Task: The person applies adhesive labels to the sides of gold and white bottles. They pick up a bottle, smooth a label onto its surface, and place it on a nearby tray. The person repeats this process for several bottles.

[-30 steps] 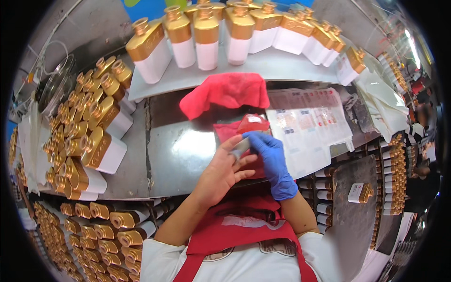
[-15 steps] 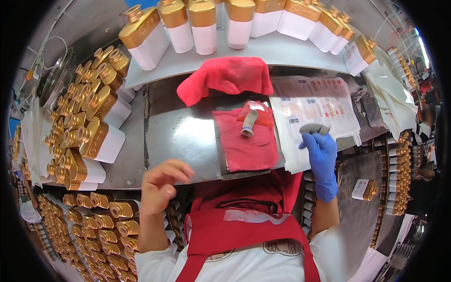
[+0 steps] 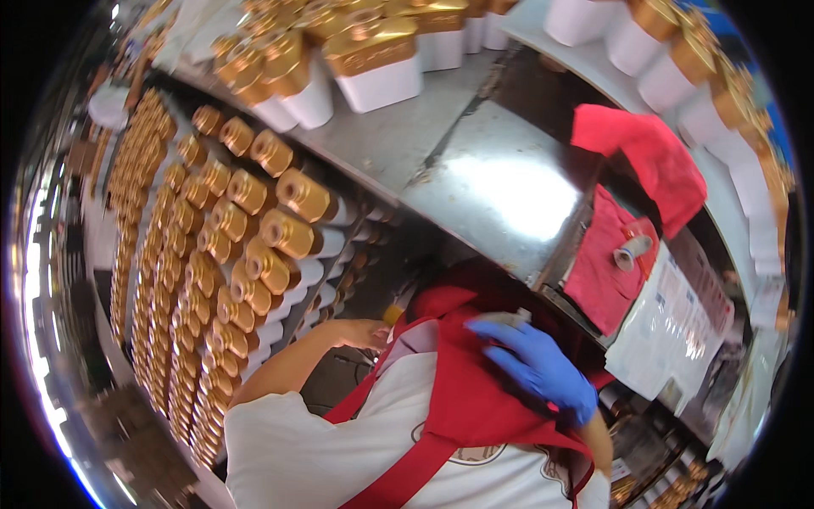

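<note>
My bare left hand (image 3: 366, 334) is low at my left side, by the edge of my red apron (image 3: 458, 382). Its fingertips are partly hidden, and a small yellow-gold thing (image 3: 393, 315) shows just beyond them. My right hand (image 3: 543, 365), in a blue glove, is over the apron front with its fingers stretched out. Grey covering (image 3: 511, 318) shows at its fingertips; whether it is worn or held is unclear. On the bench, a folded red cloth (image 3: 598, 280) bears a small beige tube-like piece (image 3: 632, 252).
Rows of gold-topped white bottles (image 3: 246, 246) fill the left side below bench level. More bottles (image 3: 373, 64) stand on the metal bench (image 3: 381, 153), and others line a raised shelf (image 3: 543, 17). A second red cloth (image 3: 649, 161) hangs over the shelf edge, near printed sheets (image 3: 661, 331).
My view has turned left, showing more of the bottle rows. My left hand has dropped from the bench edge to my side; the gloved right hand has moved from the sheets to my apron.
</note>
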Demonstrator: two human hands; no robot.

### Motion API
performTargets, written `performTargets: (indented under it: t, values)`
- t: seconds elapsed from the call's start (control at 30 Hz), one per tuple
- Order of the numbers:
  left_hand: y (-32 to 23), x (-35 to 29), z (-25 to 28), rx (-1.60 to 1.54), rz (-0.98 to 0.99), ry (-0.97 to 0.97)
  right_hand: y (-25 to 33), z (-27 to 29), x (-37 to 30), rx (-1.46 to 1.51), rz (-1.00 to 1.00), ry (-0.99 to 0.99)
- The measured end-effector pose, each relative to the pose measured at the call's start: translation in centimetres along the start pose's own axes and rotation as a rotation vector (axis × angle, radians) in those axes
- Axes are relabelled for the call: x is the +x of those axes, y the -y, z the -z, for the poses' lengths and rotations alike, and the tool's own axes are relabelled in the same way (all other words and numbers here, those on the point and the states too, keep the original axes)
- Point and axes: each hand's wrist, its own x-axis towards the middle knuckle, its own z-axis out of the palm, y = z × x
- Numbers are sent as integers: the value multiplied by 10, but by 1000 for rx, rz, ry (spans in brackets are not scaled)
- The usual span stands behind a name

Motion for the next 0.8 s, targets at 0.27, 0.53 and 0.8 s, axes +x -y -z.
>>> performTargets:
  t: [0.27,0.53,0.8]
  values:
    - [38,-27,-70,168,-59,-87,-31,-95,100,-365,250,772]
    - [60,-34,-77,276,-166,-301,-21,-42,65,-316,205,666]
    - [-13,-74,-76,674,-76,-389,-14,-40,67,-311,183,597]
